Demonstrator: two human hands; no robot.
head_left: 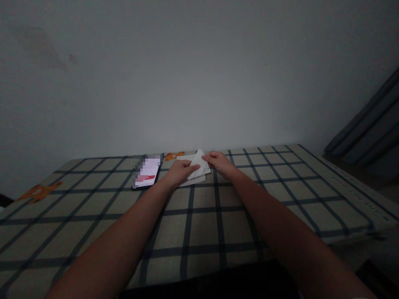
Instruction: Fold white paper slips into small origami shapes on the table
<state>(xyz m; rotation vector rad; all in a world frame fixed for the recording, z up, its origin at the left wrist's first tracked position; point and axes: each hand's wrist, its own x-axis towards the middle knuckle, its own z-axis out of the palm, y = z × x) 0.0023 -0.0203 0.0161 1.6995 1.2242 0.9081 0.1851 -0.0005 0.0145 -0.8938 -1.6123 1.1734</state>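
Paper (198,158) near far edge of cloth (202,228).

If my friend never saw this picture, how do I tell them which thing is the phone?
Start at the checked cloth in front of the pale wall. Near its far edge, find the left hand, which holds white paper. The phone lies left of that hand; unlike the paper, it has a glowing screen with a red patch.

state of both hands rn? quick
Left hand: closed on the white paper, thumb on top, fingers mostly hidden.
Right hand: closed, pinching the same paper at its right edge.
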